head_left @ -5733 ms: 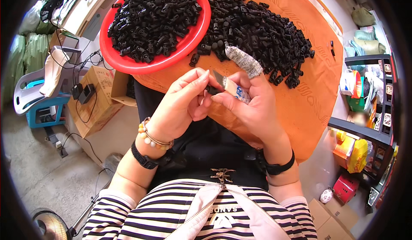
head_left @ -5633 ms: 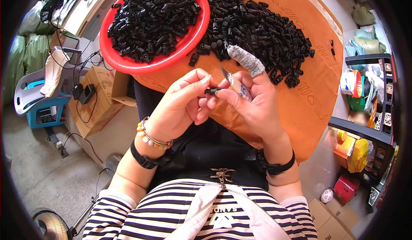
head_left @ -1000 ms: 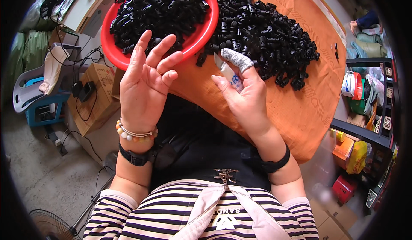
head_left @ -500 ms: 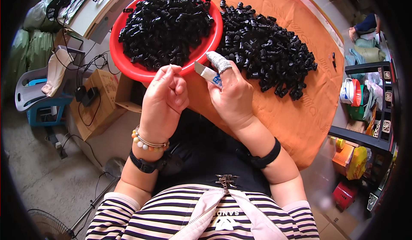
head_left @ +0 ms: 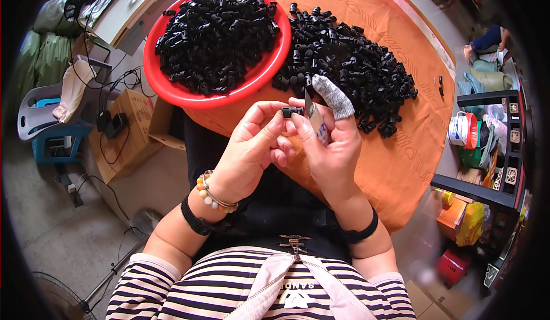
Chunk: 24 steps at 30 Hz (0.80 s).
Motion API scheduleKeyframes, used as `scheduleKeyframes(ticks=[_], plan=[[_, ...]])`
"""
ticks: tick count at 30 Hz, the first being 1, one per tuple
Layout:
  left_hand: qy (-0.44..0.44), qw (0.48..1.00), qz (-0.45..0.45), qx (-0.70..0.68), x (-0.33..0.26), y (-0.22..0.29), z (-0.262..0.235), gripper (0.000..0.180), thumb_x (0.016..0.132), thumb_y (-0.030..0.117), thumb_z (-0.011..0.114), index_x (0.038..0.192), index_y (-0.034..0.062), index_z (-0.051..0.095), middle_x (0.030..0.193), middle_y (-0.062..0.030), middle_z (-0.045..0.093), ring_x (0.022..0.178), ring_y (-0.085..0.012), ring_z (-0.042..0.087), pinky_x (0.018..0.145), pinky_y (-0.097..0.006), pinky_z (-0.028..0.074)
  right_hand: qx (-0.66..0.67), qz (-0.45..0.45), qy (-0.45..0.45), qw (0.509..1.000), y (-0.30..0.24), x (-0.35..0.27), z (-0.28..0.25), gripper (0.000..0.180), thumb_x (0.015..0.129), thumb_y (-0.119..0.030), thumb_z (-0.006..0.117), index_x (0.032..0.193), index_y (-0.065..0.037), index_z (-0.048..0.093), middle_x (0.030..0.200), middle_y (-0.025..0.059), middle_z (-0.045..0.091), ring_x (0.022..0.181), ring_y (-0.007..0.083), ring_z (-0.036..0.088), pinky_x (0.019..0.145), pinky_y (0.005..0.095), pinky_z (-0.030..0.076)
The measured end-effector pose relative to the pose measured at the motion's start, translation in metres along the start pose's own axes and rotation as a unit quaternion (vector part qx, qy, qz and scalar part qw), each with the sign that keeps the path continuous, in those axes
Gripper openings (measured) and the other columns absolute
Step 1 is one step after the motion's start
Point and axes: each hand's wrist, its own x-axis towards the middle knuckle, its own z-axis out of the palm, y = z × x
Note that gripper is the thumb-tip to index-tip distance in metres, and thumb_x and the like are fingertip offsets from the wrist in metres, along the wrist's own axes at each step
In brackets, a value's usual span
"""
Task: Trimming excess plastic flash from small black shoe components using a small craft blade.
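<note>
Between the thumb and forefinger of my left hand (head_left: 246, 148) is a small black plastic fitting (head_left: 291, 112). My right hand (head_left: 335, 157) grips a flat metal knife blade (head_left: 309, 98) whose lower part is wrapped in white with blue marks. The blade points away from me and is close beside the fitting; I cannot tell whether they touch. A grey knitted sleeve (head_left: 333, 97) covers my right forefinger, which is raised. Ahead on the left, a red basin (head_left: 172, 94) is heaped with black fittings (head_left: 217, 39). To its right lies a loose pile of like fittings (head_left: 355, 62).
An orange cloth (head_left: 401, 171) covers the table. Two loose black pieces (head_left: 440, 85) lie near its right edge. On the left are a cardboard box (head_left: 129, 137), cables and a grey chair (head_left: 43, 114). A dark shelf rack (head_left: 487, 188) stands right; another person's leg (head_left: 487, 39) shows far right.
The fitting is now in my left hand, where none showed before. My hands have come together, both shifting right, and the blade has turned more upright beside the fitting.
</note>
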Motion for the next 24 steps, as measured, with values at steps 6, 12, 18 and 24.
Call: scheduleKeyframes(ticks=[6,12,18,24], plan=[[-0.039,0.999,0.01,-0.005,-0.001,0.0,0.001,0.02,0.094,0.021,0.047,0.109,0.0083,0.048,0.092,-0.0035,0.059,0.07,-0.0081,0.058,0.059,-0.02,0.047,-0.156,-0.137,-0.009,0.978,-0.01,-0.011,-0.007,0.048,0.072,0.006,0.06,0.118,-0.003,0.053,0.09,0.0092,0.066,0.069,0.0154,0.065,0.06,0.0259,0.051],[-0.029,0.999,0.004,-0.038,-0.006,0.003,0.009,0.018,0.093,0.021,0.049,0.104,0.0061,0.051,0.078,0.0001,0.057,0.067,-0.0056,0.058,0.056,-0.016,0.045,-0.207,-0.168,-0.022,0.964,-0.007,-0.018,-0.014,0.055,0.063,0.008,0.061,0.116,-0.006,0.056,0.081,0.0102,0.064,0.061,0.0248,0.061,0.053,0.03,0.048],[-0.043,0.999,0.009,-0.023,-0.007,0.005,0.008,0.018,0.094,0.019,0.049,0.105,0.0055,0.051,0.079,-0.0011,0.058,0.069,-0.0057,0.058,0.056,-0.017,0.046,-0.181,-0.18,-0.01,0.967,-0.005,-0.021,-0.014,0.056,0.06,0.006,0.063,0.114,-0.006,0.057,0.075,0.0094,0.062,0.057,0.0248,0.059,0.05,0.0311,0.046],[-0.054,0.998,0.033,-0.008,-0.008,0.005,0.006,0.018,0.092,0.017,0.051,0.105,0.0053,0.053,0.086,-0.0007,0.059,0.072,-0.0045,0.057,0.059,-0.017,0.047,-0.243,-0.224,-0.028,0.943,-0.007,-0.021,-0.018,0.049,0.061,0.006,0.064,0.109,-0.004,0.058,0.076,0.0109,0.062,0.059,0.0259,0.06,0.051,0.032,0.048]])
